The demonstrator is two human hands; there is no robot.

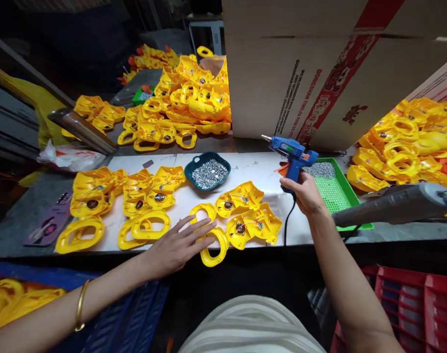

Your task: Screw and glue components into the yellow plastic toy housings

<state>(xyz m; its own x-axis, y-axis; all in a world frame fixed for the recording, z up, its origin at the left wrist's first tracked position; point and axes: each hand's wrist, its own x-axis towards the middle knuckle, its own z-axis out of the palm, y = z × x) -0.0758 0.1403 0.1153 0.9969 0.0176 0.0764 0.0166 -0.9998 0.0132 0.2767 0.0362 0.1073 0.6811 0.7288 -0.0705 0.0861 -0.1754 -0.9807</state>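
**Glue gun raised, two open yellow shells under the left hand's reach**

The nearer open shell (260,225) lies insides up at the table's front edge, right of the middle, its ring handle jutting slightly over that edge. The farther open shell (241,198) sits just behind it. The left hand (174,249) is flat and spread, its fingers across the ring handles, gripping nothing firmly as far as can be seen. The right hand (306,193) is closed around the grip of a blue glue gun (291,154), held above the table with its nozzle toward the far edge and left, well apart from both shells.

Each shell has a round metal part and wires in place, so that fitting looks done. Neither has a covering half on. Whether fresh glue is inside is too small to tell.

Behind the farther shell, a teal bowl (191,171) holds screws. More open shells (146,196) lie toward the table's left end. Further heaps, the left rear pile (194,98) and the right pile (403,142), suggest much work around this pair; which are finished, I cannot say.
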